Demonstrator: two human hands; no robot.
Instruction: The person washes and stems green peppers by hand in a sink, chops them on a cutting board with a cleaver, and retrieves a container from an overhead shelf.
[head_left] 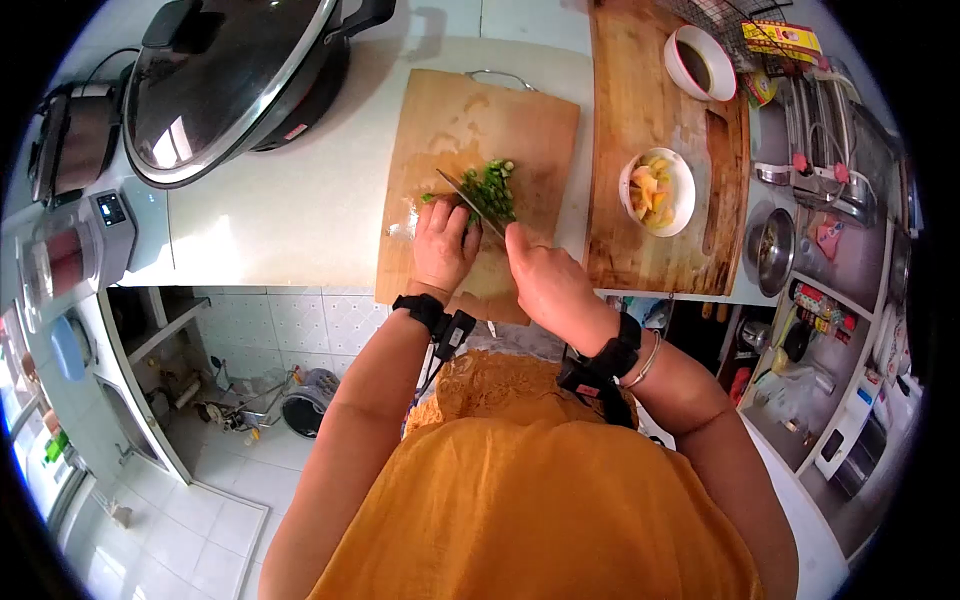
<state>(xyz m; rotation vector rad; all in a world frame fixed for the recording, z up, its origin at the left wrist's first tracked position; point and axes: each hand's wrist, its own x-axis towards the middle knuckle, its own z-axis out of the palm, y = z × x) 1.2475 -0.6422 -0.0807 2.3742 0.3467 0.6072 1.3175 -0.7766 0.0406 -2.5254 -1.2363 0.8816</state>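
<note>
Well, over the wet board (530, 125) on a kitchen counter (270, 220), right hand (553, 280) grips knife (468, 201), left hand (443, 242) probably greens (491, 184).

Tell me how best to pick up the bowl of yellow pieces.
Probably pinch the bowl by its right rim, coming in from the right: the yellow pieces heap toward the left, leaving the right inner wall bare.

You can read no word or number for certain: the print on the yellow box (782, 40) at your far right is too small, and so are the lit display (110, 208) on the appliance (118, 242) at your left and the label (296, 131) on the black base (322, 108) at far left.
</note>
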